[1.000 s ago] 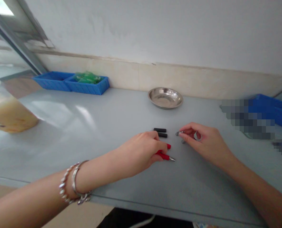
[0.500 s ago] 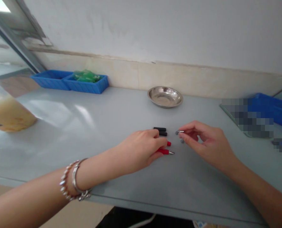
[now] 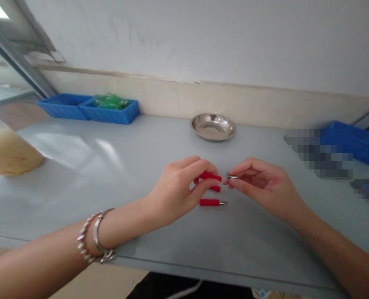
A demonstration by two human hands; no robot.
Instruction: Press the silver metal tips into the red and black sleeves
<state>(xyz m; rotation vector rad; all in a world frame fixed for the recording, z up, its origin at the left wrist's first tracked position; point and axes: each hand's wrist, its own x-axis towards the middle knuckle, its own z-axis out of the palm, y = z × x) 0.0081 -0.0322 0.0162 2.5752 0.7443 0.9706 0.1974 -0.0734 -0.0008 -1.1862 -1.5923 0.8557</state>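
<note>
My left hand (image 3: 178,189) pinches a short red sleeve (image 3: 209,175) between thumb and forefinger, lifted a little above the grey table (image 3: 109,166). Right beside it, my right hand (image 3: 259,185) pinches a small silver metal tip (image 3: 230,176), which points at the end of the held sleeve. Another red piece (image 3: 215,188) shows just under my left fingers. A red sleeve with a silver tip (image 3: 212,202) lies on the table below both hands. The black sleeves are hidden behind my left hand.
A steel dish (image 3: 213,126) stands near the back wall. Two blue bins (image 3: 87,109) sit at the back left, one with green parts (image 3: 109,101). More blue bins (image 3: 355,141) are at the right. A jar of beige contents (image 3: 6,151) lies at the left edge.
My left hand let the tipped red sleeve lie, took up another red sleeve and raised it. My right hand moved the silver tip left, close to that sleeve's end.
</note>
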